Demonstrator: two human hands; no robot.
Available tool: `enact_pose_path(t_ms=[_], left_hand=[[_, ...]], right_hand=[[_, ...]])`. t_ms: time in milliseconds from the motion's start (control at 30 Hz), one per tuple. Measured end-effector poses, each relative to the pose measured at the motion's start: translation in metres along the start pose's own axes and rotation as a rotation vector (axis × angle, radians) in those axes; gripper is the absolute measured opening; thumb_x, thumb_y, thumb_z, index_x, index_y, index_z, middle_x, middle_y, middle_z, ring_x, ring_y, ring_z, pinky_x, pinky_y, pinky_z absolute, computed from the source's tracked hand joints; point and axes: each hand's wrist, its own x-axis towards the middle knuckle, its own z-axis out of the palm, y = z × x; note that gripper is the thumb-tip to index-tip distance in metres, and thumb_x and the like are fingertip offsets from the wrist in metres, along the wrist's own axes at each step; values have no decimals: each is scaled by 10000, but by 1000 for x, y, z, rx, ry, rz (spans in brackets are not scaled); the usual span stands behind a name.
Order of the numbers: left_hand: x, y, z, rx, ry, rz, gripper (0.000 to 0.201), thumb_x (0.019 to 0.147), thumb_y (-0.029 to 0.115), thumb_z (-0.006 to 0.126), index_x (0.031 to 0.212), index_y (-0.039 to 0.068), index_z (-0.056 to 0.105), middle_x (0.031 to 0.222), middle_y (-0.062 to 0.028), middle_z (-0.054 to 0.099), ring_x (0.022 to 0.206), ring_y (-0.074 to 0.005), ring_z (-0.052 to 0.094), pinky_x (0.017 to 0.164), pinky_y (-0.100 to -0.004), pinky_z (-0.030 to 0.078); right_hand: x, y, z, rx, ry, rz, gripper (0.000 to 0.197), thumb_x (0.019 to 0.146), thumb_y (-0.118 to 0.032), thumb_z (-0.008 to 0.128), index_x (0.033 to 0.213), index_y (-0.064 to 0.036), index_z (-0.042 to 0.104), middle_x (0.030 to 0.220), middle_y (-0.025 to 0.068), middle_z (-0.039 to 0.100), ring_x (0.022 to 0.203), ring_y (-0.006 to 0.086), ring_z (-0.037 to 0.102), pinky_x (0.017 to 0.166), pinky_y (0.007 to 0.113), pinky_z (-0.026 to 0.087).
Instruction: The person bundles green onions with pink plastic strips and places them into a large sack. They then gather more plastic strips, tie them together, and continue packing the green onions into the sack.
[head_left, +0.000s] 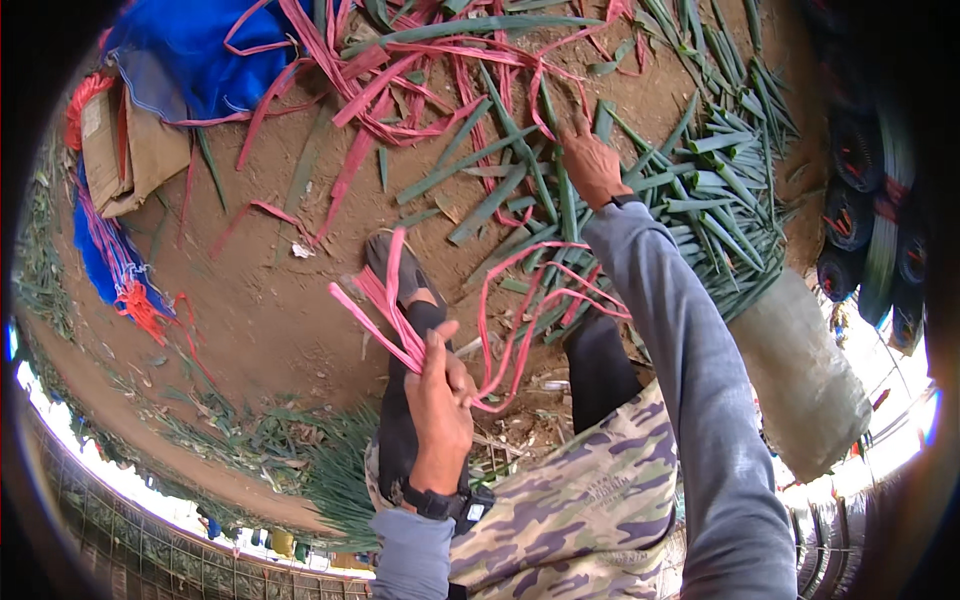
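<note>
My left hand [440,410] is closed round a bunch of pink plastic strips [392,300], in front of my lower legs. Cut ends stick up above the fist, and a long loop [515,345] trails off to its right. Farther out, my right hand [592,165] reaches to the ground with its fingers stretched. It is over cut green leaves [565,200], beside a thin pink strip [541,100]. Just beyond lies a loose tangle of pink strips [375,85] mixed with long green leaves.
A large heap of green stalks [720,200] lies at the right, with a pale stone-like block [805,375] nearer me. At the far left are a blue sheet [195,55], a torn cardboard box [130,150] and red netting [138,305]. More green leaves [350,470] lie by my left leg.
</note>
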Motion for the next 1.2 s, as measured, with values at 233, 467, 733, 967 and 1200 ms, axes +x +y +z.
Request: enact_pose_path(t_ms=[233,467,733,967,1200], left_hand=[[9,-5,-10,-24,-51,-19,446,1080,316,531,1375,-18,544,957,-56,637,740,-91,557,654,-248,443],[11,-18,6,-190,-280,16,504,1071,345,542,1397,-38,526,1277,-148,652,1159,-232,635,1034,-390,486],[8,-15,7,-270,-133,96,365,1046,339,609,1228,23,614,786,12,498,721,-121,496,771,-346,496],[15,-16,-5,-298,-109,174,365,1062,328,582,1270,28,581,799,16,517,700,-106,479,720,-302,449],[17,-23,-9,-304,-37,190,289,1077,306,552,1201,49,602,787,30,515,599,-60,420,650,-280,416]], right_hand=[[-54,-67,-15,403,-81,-290,232,916,-90,589,1147,-72,596,942,141,626,753,338,687,588,452,539],[-179,-116,-144,401,-356,-654,595,841,-127,616,1427,-121,514,893,84,614,619,244,669,505,376,541],[-223,-86,-169,383,-475,-628,531,845,-57,594,1374,-57,547,824,94,596,632,259,672,551,372,553],[-281,-2,-161,227,-520,-393,448,842,-58,628,1287,-109,622,866,113,633,663,291,681,558,414,531],[-332,53,-130,303,-651,-112,239,908,-190,644,1137,-143,689,812,145,660,722,385,678,611,481,525]])
